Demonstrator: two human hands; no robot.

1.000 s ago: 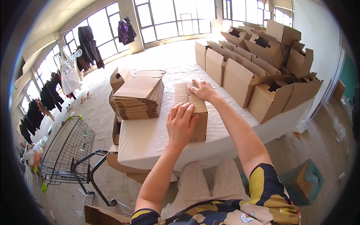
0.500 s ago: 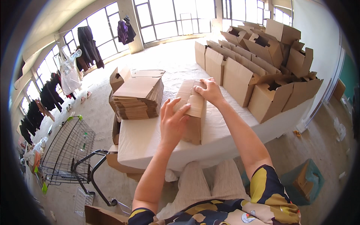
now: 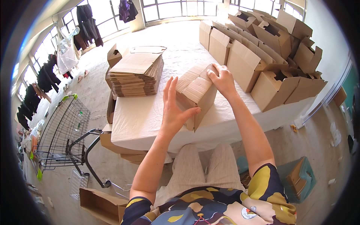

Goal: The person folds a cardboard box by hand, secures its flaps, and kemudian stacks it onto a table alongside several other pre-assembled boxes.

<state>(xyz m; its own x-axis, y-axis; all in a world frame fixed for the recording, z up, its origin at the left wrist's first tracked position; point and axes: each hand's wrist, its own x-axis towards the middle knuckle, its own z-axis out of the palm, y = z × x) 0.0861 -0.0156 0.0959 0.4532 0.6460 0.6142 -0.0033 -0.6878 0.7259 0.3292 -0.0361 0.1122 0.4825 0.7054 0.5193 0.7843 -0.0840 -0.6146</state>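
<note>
On the white-covered table in front of me stands a closed cardboard box, its corrugated upper face turned up and one corner toward me. My right hand grips the far right edge of this box, thumb on top and fingers curled over the side. At the near left side is my left hand, fingers stretched up and thumb spread out toward the box's near corner. Whether its palm touches the cardboard I cannot tell. Left of the box lies a stack of flattened cardboard boxes.
Rows of opened cardboard boxes fill the table's right side. A wire shopping cart stands on the floor at left, with an open carton near it. Clothes hang along the windows. A blue-green bag with cardboard sits at lower right.
The box has turned and now shows more of its near side. My left hand's fingers have spread and lifted from its top. My right hand still grips the far end. The view has tilted down.
</note>
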